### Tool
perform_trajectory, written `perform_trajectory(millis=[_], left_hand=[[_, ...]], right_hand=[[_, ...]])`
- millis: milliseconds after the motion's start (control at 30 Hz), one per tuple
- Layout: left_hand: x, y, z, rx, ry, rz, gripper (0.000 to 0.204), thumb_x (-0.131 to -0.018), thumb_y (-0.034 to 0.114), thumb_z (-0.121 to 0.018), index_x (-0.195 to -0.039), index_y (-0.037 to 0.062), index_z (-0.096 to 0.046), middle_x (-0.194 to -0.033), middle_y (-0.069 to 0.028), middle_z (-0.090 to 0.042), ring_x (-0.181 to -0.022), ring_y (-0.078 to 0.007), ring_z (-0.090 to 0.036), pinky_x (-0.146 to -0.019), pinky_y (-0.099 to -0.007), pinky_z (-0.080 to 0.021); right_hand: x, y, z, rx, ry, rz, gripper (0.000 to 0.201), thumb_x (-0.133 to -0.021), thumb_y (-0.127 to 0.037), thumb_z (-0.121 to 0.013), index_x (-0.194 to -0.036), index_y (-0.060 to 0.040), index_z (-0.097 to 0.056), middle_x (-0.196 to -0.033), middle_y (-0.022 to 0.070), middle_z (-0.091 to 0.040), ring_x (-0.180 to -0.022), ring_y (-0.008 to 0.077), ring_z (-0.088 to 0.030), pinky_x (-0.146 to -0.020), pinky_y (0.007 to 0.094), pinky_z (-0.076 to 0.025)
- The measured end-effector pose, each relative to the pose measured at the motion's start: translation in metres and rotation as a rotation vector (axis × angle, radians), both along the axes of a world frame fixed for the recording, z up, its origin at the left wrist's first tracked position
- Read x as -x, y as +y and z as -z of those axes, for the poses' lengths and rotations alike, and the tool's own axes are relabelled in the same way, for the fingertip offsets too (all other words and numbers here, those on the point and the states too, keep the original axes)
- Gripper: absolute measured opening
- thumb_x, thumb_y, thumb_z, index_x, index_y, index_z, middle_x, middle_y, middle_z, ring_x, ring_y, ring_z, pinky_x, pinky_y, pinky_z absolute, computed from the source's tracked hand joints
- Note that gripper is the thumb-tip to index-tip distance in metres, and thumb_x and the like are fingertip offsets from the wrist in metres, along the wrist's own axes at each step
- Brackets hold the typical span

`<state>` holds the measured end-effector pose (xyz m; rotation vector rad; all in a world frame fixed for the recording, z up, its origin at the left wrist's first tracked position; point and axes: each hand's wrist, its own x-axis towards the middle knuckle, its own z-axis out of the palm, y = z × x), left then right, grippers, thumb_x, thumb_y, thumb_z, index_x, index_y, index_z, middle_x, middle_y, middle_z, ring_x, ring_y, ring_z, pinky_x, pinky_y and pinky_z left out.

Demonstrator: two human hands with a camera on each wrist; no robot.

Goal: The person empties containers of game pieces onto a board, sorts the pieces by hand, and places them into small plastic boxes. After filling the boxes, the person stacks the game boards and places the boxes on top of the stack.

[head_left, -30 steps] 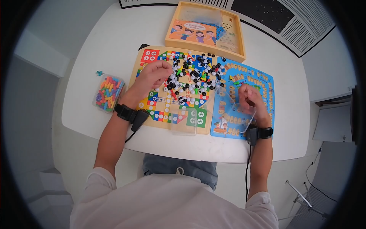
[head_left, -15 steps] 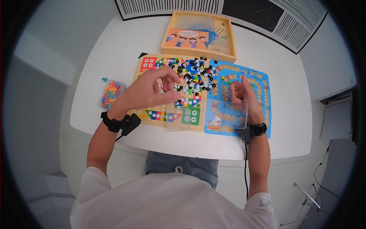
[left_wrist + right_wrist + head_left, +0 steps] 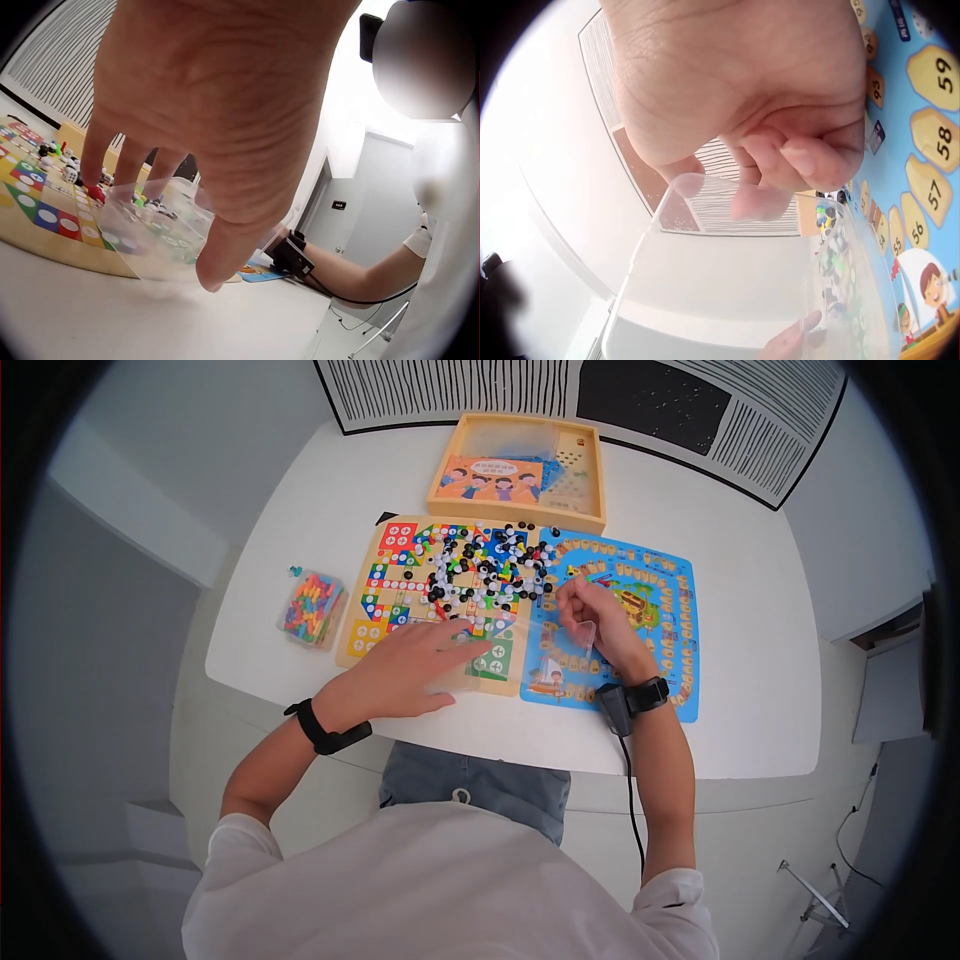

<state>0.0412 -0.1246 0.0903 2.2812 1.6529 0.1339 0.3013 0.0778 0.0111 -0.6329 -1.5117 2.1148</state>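
My left hand point(image 3: 400, 665) hovers with fingers spread over the front of the ludo board point(image 3: 350, 645). In the left wrist view its thumb and fingers stand around a clear plastic container point(image 3: 154, 232) at the board's front edge. My right hand point(image 3: 600, 620) pinches the rim of a clear plastic box point(image 3: 720, 277) between thumb and curled fingers, above the blue board point(image 3: 680, 640). Black and white round pieces point(image 3: 490, 572), mixed with coloured pawns, lie scattered over the ludo board's back half.
At the left stands a clear tub of colourful pegs point(image 3: 312, 608), with a small teal piece point(image 3: 295, 571) beside it. Behind the boards sits a wooden box point(image 3: 515, 515) containing an orange booklet point(image 3: 490, 480). A black-and-white patterned panel point(image 3: 450, 395) borders the table's far side.
My left hand has come down from the scattered pieces toward the front edge, its fingers spreading. My right hand has shifted slightly left, still holding the clear box.
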Motion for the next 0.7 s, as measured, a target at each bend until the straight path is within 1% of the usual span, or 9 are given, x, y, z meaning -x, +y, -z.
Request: perform_trajectory(millis=[67, 167, 233, 267, 467, 500, 533, 600, 700], left_hand=[[0.010, -0.001, -0.002, 0.083, -0.037, -0.016, 0.080, -0.080, 0.017, -0.085, -0.154, 0.0191, -0.054, -0.156, -0.0179, -0.050, -0.139, -0.0398, -0.053, -0.115, -0.0486, -0.045], [0.027, -0.005, -0.001, -0.007, -0.036, 0.018, 0.076, -0.082, 0.010, -0.080, -0.153, 0.0177, -0.054, -0.153, -0.0184, -0.054, -0.134, -0.0388, -0.057, -0.112, -0.0473, -0.048], [0.037, -0.010, -0.003, -0.013, -0.030, -0.096, 0.076, -0.084, 0.006, -0.076, -0.155, 0.0175, -0.052, -0.148, -0.0201, -0.057, -0.135, -0.0399, -0.056, -0.109, -0.0482, -0.048], [0.044, -0.011, -0.003, -0.007, -0.036, -0.098, 0.076, -0.084, 0.006, -0.076, -0.155, 0.0175, -0.052, -0.148, -0.0201, -0.057, -0.135, -0.0399, -0.056, -0.109, -0.0482, -0.048], [0.074, -0.010, -0.001, 0.029, -0.006, -0.269, 0.082, -0.081, 0.004, -0.077, -0.157, 0.0120, -0.048, -0.154, -0.0166, -0.054, -0.142, -0.0382, -0.050, -0.116, -0.0465, -0.044], [0.076, -0.012, 0.003, -0.070, 0.022, -0.248, 0.083, -0.080, 0.005, -0.078, -0.157, 0.0107, -0.046, -0.153, -0.0160, -0.054, -0.143, -0.0378, -0.049, -0.116, -0.0469, -0.044], [0.074, -0.012, 0.001, -0.169, 0.052, -0.228, 0.084, -0.080, 0.005, -0.078, -0.157, 0.0095, -0.045, -0.153, -0.0154, -0.055, -0.144, -0.0375, -0.048, -0.116, -0.0474, -0.044], [0.067, -0.014, -0.008, -0.206, 0.051, -0.236, 0.083, -0.080, 0.006, -0.078, -0.157, 0.0093, -0.045, -0.153, -0.0153, -0.055, -0.144, -0.0370, -0.047, -0.115, -0.0476, -0.044], [0.040, -0.008, -0.018, -0.260, 0.024, -0.247, 0.077, -0.082, 0.009, -0.078, -0.154, 0.0091, -0.050, -0.150, -0.0149, -0.056, -0.142, -0.0361, -0.049, -0.112, -0.0472, -0.046]], right_hand=[[0.001, 0.002, 0.001, -0.036, -0.026, 0.010, 0.043, -0.113, -0.044, -0.047, -0.097, -0.0093, -0.066, -0.066, -0.0035, -0.059, -0.052, 0.0038, -0.044, -0.048, 0.0213, -0.033], [0.003, -0.001, -0.004, -0.081, -0.079, 0.030, 0.035, -0.112, -0.038, -0.052, -0.099, -0.0083, -0.066, -0.067, -0.0029, -0.061, -0.052, 0.0041, -0.044, -0.048, 0.0213, -0.033], [0.003, -0.004, -0.007, -0.086, -0.109, 0.038, 0.033, -0.111, -0.036, -0.054, -0.101, -0.0079, -0.066, -0.068, -0.0026, -0.061, -0.052, 0.0042, -0.044, -0.048, 0.0213, -0.033], [0.003, -0.004, -0.008, -0.077, -0.083, 0.045, 0.031, -0.111, -0.035, -0.054, -0.102, -0.0077, -0.066, -0.068, -0.0021, -0.062, -0.053, 0.0039, -0.044, -0.049, 0.0212, -0.033], [0.003, -0.003, -0.009, -0.115, -0.115, 0.026, 0.034, -0.112, -0.035, -0.051, -0.106, -0.0058, -0.067, -0.069, 0.0005, -0.066, -0.056, 0.0037, -0.045, -0.052, 0.0206, -0.032], [0.003, -0.001, -0.008, -0.112, -0.128, 0.006, 0.035, -0.113, -0.035, -0.050, -0.107, -0.0051, -0.067, -0.068, 0.0010, -0.066, -0.057, 0.0038, -0.046, -0.053, 0.0203, -0.032], [0.004, -0.002, -0.009, -0.112, -0.133, 0.000, 0.035, -0.113, -0.035, -0.050, -0.107, -0.0051, -0.067, -0.068, 0.0010, -0.066, -0.057, 0.0038, -0.046, -0.053, 0.0203, -0.032], [0.005, -0.005, -0.013, -0.156, -0.214, 0.014, 0.039, -0.114, -0.038, -0.048, -0.106, -0.0048, -0.067, -0.063, 0.0016, -0.064, -0.057, 0.0043, -0.049, -0.055, 0.0211, -0.034], [0.007, -0.008, -0.010, -0.177, -0.178, -0.001, 0.041, -0.114, -0.039, -0.047, -0.104, -0.0055, -0.068, -0.059, 0.0013, -0.061, -0.057, 0.0048, -0.051, -0.056, 0.0222, -0.035]])
